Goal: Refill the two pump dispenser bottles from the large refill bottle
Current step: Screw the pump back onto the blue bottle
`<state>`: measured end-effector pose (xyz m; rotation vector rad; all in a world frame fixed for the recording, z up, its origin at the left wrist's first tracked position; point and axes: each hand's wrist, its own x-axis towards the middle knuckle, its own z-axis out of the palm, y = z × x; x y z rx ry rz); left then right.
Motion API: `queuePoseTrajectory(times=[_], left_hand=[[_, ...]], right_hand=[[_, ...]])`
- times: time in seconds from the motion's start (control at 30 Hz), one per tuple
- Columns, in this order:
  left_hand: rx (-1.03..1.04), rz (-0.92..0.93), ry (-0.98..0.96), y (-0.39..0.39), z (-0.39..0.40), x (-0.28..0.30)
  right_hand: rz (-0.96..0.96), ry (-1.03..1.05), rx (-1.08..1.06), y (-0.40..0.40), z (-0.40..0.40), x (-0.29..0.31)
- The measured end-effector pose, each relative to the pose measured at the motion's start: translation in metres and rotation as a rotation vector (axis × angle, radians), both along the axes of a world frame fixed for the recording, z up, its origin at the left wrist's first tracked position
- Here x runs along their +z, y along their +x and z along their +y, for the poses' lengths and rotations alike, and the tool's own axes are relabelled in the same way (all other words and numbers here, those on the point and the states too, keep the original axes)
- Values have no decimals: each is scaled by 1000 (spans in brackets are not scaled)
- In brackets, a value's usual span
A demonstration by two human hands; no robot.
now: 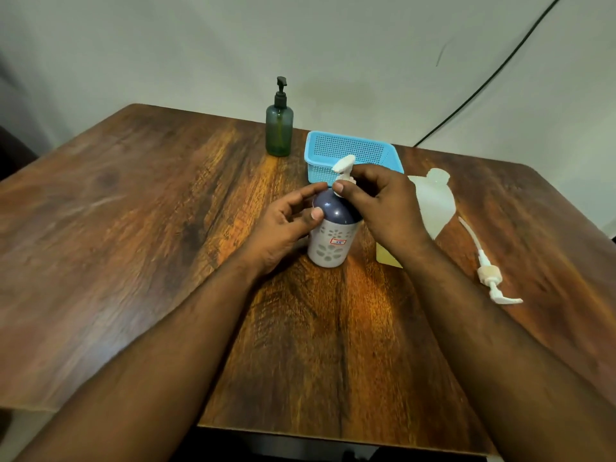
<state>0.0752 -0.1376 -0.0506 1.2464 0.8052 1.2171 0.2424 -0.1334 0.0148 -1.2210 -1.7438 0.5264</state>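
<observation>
A dark blue and white pump dispenser bottle (330,235) stands upright at the middle of the table. My left hand (286,225) wraps its side, thumb and fingers on the dark shoulder. My right hand (383,205) pinches the collar of its white pump head (345,166). A green translucent pump bottle (279,128) with a black pump stands at the far edge. A large translucent white refill bottle (433,201) stands behind my right hand, partly hidden. A loose white pump with its tube (488,271) lies on the table at the right.
A light blue perforated basket (353,151) sits behind the dispenser. A yellow flat item (386,256) peeks out under my right wrist. The wooden table (133,228) ends at a pale wall; a black cable (483,81) runs down the wall at the right.
</observation>
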Motion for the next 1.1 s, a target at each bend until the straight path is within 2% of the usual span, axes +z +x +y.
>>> queuePoseTrajectory(times=[0.17, 0.27, 0.43, 0.57, 0.7, 0.83, 0.93, 1.1], left_hand=[[-12, -7, 28, 1, -3, 3], [-8, 5, 43, 2, -2, 2], [-106, -10, 25, 4, -3, 1], [-89, 2, 50, 3, -1, -2], [-84, 15, 34, 1, 0, -3], [-96, -17, 25, 0, 0, 0], [-84, -8, 44, 1, -2, 2], [-57, -26, 70, 1, 2, 1]], right_hand=[[119, 127, -106, -12, 0, -15], [196, 133, -116, -14, 1, -22], [336, -16, 66, -3, 3, -20], [409, -120, 206, 3, 4, -15], [372, -145, 235, 8, 5, -12], [211, -52, 102, 7, 7, -16], [296, -73, 126, 5, 7, -14], [272, -93, 165, 5, 6, -15]])
